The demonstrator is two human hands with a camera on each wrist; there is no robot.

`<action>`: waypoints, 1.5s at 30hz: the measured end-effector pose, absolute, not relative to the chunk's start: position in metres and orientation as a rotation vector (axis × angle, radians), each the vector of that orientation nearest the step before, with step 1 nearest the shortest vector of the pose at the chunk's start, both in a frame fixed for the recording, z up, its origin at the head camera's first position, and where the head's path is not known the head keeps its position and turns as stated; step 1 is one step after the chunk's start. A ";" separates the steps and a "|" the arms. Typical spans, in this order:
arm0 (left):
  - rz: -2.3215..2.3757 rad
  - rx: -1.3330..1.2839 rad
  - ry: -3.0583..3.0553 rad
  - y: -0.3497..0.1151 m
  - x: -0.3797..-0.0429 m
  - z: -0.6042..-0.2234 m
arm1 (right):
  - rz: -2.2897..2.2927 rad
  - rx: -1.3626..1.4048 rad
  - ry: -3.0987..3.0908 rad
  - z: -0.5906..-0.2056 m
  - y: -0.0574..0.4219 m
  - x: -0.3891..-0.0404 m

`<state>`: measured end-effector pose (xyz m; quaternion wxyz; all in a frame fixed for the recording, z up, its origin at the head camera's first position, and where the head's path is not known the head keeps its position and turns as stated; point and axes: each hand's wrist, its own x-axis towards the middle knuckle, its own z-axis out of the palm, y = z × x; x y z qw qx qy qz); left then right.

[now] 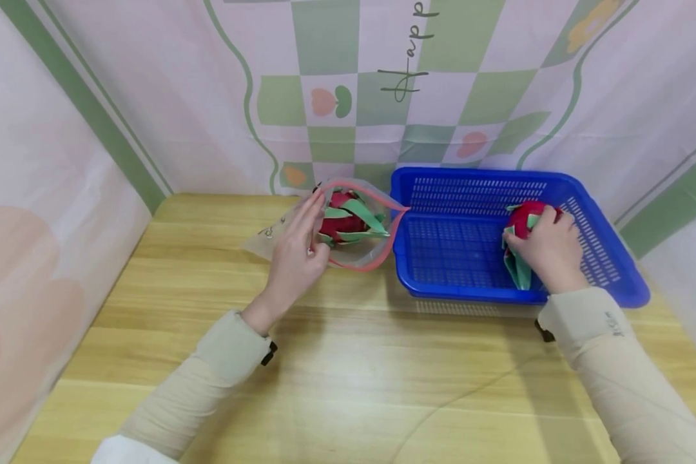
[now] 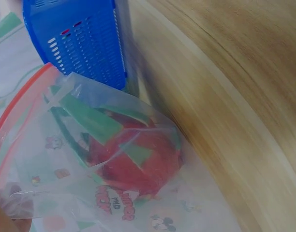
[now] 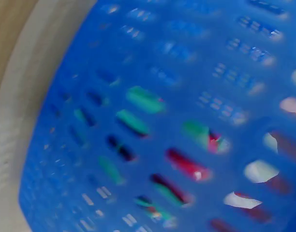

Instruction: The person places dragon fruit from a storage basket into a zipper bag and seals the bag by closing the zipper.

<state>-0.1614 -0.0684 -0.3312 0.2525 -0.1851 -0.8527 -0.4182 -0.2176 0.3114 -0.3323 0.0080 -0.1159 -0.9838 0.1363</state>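
Observation:
My left hand (image 1: 296,258) holds the near-left side of a clear zip bag (image 1: 367,265) with a red zip edge, its mouth spread wide toward the right. Inside the bag lies a dragon fruit (image 1: 345,225), red with green leaf flaps; it shows through the printed plastic (image 2: 153,159) in the left wrist view. On the right, a second dragon fruit (image 1: 521,222) is inside the blue basket (image 1: 458,254), with my right hand (image 1: 553,251) gripping it from above. Basket slots fill the right wrist view, with only red and green bits of fruit showing through.
The bag's mouth touches or nearly touches the basket's left rim. A wooden table (image 1: 336,386) carries both. Behind stands a checkered curtain (image 1: 383,38), with pale cloth (image 1: 46,161) along the left side. A thin cord-like line crosses the table at the front.

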 end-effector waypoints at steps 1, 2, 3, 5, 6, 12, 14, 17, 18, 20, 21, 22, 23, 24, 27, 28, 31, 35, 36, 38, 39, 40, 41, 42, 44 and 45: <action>-1.136 -0.504 -2.321 -0.068 -0.161 -0.331 | 0.422 -0.370 -3.079 -0.334 0.313 -0.217; -1.137 -0.506 -2.322 -0.068 -0.161 -0.331 | 0.412 -0.374 -3.084 -0.335 0.315 -0.217; -1.134 -0.508 -2.324 -0.068 -0.161 -0.331 | 0.405 -0.380 -3.089 -0.337 0.317 -0.217; -1.135 -0.512 -2.328 -0.068 -0.161 -0.331 | 0.392 -0.390 -3.095 -0.338 0.319 -0.216; -1.139 -0.514 -2.329 -0.067 -0.161 -0.331 | 0.395 -0.398 -3.099 -0.339 0.319 -0.216; -1.168 -0.529 -2.332 -0.066 -0.160 -0.332 | 0.410 -0.431 -3.147 -0.345 0.323 -0.218; -1.173 -0.528 -2.335 -0.066 -0.160 -0.333 | 0.420 -0.440 -3.164 -0.346 0.323 -0.218; -1.181 -0.527 -2.340 -0.066 -0.160 -0.334 | 0.437 -0.456 -3.201 -0.348 0.321 -0.218; -1.185 -0.525 -2.343 -0.066 -0.160 -0.334 | 0.438 -0.460 -3.212 -0.348 0.321 -0.218; -1.190 -0.523 -2.350 -0.066 -0.160 -0.334 | 0.437 -0.463 -3.230 -0.349 0.320 -0.218; -1.193 -0.521 -2.354 -0.066 -0.159 -0.334 | 0.439 -0.462 -3.235 -0.349 0.320 -0.219; -1.195 -0.520 -2.358 -0.066 -0.159 -0.334 | 0.445 -0.458 -3.239 -0.350 0.320 -0.219; -1.196 -0.518 -2.361 -0.066 -0.159 -0.334 | 0.448 -0.447 -3.238 -0.350 0.321 -0.219; -1.197 -0.516 -2.364 -0.066 -0.159 -0.335 | 0.453 -0.435 -3.236 -0.351 0.321 -0.219; -1.200 -0.512 -2.371 -0.066 -0.159 -0.335 | 0.470 -0.391 -3.222 -0.352 0.322 -0.219; -1.199 -0.510 -2.373 -0.066 -0.159 -0.335 | 0.474 -0.375 -3.216 -0.353 0.323 -0.219; -1.199 -0.506 -2.380 -0.066 -0.159 -0.334 | 0.487 -0.345 -3.204 -0.354 0.324 -0.219; -1.198 -0.504 -2.383 -0.065 -0.159 -0.334 | 0.529 -0.299 -3.172 -0.356 0.327 -0.219; -1.198 -0.504 -2.382 -0.065 -0.159 -0.334 | 0.538 -0.281 -3.163 -0.356 0.328 -0.219; -1.195 -0.506 -2.378 -0.065 -0.159 -0.334 | 0.544 -0.236 -3.152 -0.357 0.329 -0.219; -1.193 -0.507 -2.376 -0.065 -0.159 -0.334 | 0.541 -0.209 -3.149 -0.357 0.329 -0.219; -1.191 -0.509 -2.373 -0.065 -0.159 -0.334 | 0.535 -0.183 -3.147 -0.357 0.329 -0.220; -1.187 -0.510 -2.370 -0.064 -0.159 -0.334 | 0.531 -0.155 -3.145 -0.357 0.329 -0.220; -1.184 -0.512 -2.368 -0.064 -0.159 -0.334 | 0.530 -0.133 -3.146 -0.357 0.329 -0.221; -1.178 -0.518 -2.364 -0.064 -0.159 -0.335 | 0.532 -0.098 -3.147 -0.357 0.328 -0.222; -1.174 -0.520 -2.363 -0.064 -0.159 -0.335 | 0.530 -0.085 -3.149 -0.357 0.328 -0.222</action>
